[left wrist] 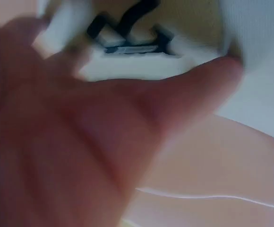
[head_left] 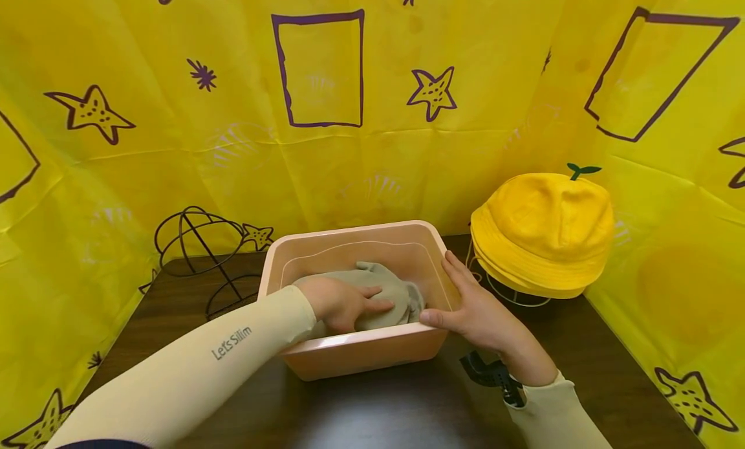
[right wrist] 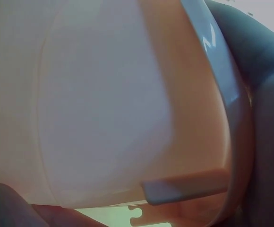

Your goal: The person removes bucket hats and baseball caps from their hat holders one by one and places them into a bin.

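A pink plastic basin sits on the dark table, with a folded grey-green garment inside it. My left hand reaches over the front rim and rests on the garment, its fingers spread. In the left wrist view, the thumb lies extended against pale cloth bearing a black print. At the basin's right front corner, my right hand holds the wall, thumb over the front rim and fingers along the right side. The right wrist view shows the basin's wall close up.
A yellow bucket hat with a green sprout sits on a wire stand at the right. A black wire hat stand stands at back left. Yellow sheeting with purple drawings surrounds the wooden table.
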### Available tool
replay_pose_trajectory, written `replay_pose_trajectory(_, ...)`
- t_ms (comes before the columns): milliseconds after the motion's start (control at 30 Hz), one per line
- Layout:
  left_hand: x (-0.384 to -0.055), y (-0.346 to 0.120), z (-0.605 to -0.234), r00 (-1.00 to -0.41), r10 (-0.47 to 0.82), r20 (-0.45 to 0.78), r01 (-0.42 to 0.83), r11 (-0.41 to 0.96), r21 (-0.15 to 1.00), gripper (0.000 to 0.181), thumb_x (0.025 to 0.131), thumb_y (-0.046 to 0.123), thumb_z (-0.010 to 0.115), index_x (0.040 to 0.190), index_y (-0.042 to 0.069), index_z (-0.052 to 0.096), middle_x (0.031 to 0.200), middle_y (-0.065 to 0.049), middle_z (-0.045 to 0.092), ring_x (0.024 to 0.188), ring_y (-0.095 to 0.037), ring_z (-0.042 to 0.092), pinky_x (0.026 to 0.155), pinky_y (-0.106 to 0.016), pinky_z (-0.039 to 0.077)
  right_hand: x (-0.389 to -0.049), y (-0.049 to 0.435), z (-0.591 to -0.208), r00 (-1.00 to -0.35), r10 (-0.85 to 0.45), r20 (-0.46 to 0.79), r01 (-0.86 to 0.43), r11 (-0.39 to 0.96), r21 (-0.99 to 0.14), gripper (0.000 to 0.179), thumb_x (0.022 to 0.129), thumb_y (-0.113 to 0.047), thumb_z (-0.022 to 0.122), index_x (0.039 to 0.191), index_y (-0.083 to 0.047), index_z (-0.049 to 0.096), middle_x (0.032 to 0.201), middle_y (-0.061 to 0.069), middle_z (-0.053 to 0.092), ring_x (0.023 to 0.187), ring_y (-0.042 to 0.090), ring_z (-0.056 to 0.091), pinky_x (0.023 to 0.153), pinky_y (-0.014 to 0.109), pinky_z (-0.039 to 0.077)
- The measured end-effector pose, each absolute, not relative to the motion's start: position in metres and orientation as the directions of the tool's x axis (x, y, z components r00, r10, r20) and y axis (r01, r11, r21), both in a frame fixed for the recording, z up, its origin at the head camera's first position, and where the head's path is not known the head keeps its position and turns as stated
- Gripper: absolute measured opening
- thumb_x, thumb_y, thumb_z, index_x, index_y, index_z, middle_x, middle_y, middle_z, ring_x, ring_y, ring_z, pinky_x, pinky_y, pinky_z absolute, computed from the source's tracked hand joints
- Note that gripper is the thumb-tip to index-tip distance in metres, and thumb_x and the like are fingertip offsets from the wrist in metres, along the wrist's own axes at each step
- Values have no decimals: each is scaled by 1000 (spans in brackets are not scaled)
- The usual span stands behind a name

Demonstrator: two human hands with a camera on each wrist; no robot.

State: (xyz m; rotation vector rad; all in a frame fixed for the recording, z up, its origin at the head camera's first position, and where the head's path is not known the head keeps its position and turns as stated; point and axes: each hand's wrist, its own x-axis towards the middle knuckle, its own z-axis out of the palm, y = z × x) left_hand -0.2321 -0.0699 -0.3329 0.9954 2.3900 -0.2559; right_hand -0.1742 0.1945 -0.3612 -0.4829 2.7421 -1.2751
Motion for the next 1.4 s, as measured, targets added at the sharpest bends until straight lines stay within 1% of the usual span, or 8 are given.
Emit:
replay_pose_trajectory(233, -234, -60, -346, -600, 596, -534, 702, 713, 6, 79, 92, 31, 71, 153, 55, 26, 162, 11, 23, 146, -23, 20, 111, -48, 27, -174, 195, -363, -951, -305, 61, -245, 615, -750, 113, 80, -54, 79, 159, -3, 15, 166, 7, 2, 147, 38, 9, 111, 62, 17)
replay_pose_trajectory(500, -240, -56, -364, -590, 544, -597, 678, 735, 0, 88, 93, 17, 68, 151, 61, 20, 162, 17, 15, 148, -21, 16, 110, -53, 28, -175, 195, -362, -952, -302, 53, -236, 612, -755, 114, 79, -55, 79, 159, -5, 16, 166, 6, 3, 147, 38, 9, 111, 61, 17)
replay_pose_trajectory(700, -243, -54, -379, -568, 650, -506, 789, 604, -110, 73, 99, 26, 62, 155, 51, 23, 161, 11, 24, 145, -25, 26, 113, -46, 26, -175, 196, -362, -955, -294, 50, -229, 618, -752, 112, 80, -52, 80, 159, -4, 16, 166, 7, 3, 147, 38, 9, 111, 62, 17)
replay_pose_trajectory(833, -243, -55, -386, -602, 626, -496, 778, 598, -192, 74, 100, 32, 61, 155, 53, 18, 162, 12, 21, 142, -41, 28, 85, -43, 52, -176, 196, -364, -955, -293, 45, -224, 617, -754, 111, 80, -50, 81, 160, -6, 16, 166, 6, 3, 147, 38, 10, 111, 61, 17)
replay_pose_trajectory(933, -244, -55, -390, -624, 569, -536, 736, 659, -158, 74, 102, 30, 56, 154, 58, 11, 164, 15, 13, 142, -51, 18, 61, -36, 53, -177, 196, -365, -956, -291, 46, -225, 620, -751, 112, 80, -52, 81, 160, -6, 16, 166, 7, 3, 147, 38, 11, 111, 61, 18)
replay_pose_trajectory(1133, -254, -51, -411, -599, 525, -605, 736, 658, -159, 74, 105, 39, 49, 152, 59, -4, 165, 12, -1, 142, -55, 7, 86, -56, 50, -177, 197, -367, -955, -291, 53, -231, 623, -747, 114, 79, -53, 81, 160, -6, 16, 166, 7, 4, 147, 38, 13, 111, 60, 20)
replay_pose_trajectory(1300, -265, -50, -437, -596, 492, -634, 721, 675, -155, 78, 102, 50, 49, 148, 62, -13, 164, 12, -12, 141, -57, -3, 85, -70, 42, -177, 196, -365, -958, -282, 48, -221, 625, -748, 115, 78, -54, 81, 160, -7, 16, 166, 6, 4, 146, 38, 16, 110, 59, 23)
replay_pose_trajectory(1400, -270, -50, -448, -606, 465, -646, 688, 714, -131, 76, 101, 53, 47, 147, 63, -14, 163, 13, -18, 142, -53, -9, 93, -77, 30, -178, 195, -365, -959, -281, 44, -217, 626, -749, 114, 78, -53, 81, 160, -8, 16, 166, 5, 4, 145, 38, 17, 110, 58, 24)
